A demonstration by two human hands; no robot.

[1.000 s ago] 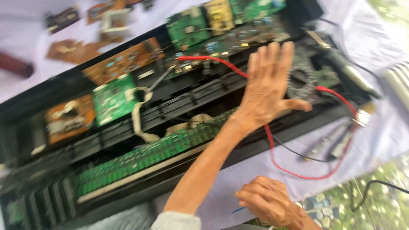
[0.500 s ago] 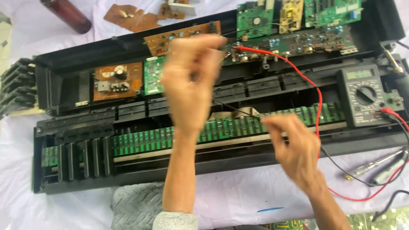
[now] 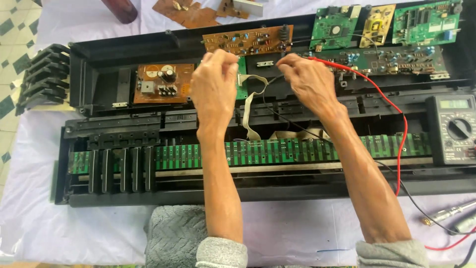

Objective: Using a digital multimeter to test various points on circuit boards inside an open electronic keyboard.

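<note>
Inside the opened keyboard case (image 3: 99, 54), boards lie exposed and most keys are off. The left hand (image 3: 214, 82) has its fingers bunched at the green board (image 3: 241, 79); the right hand (image 3: 306, 79) pinches the red probe lead (image 3: 391, 106). Multimeter (image 3: 453, 129) connected at the right; testing looks under way, reassembly outstanding.

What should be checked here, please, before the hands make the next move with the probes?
1. Right hand grips the red probe lead: ok.
2. Left hand grips the other probe: cannot tell, fingers hide it.
3. Multimeter lies flat within reach: ok.
4. Meter display shows a reading: cannot tell, too small.
5. Brown circuit board above both hands is uncovered: ok.
6. White ribbon cable is clear of the hands: not ok, it hangs between them.
</note>
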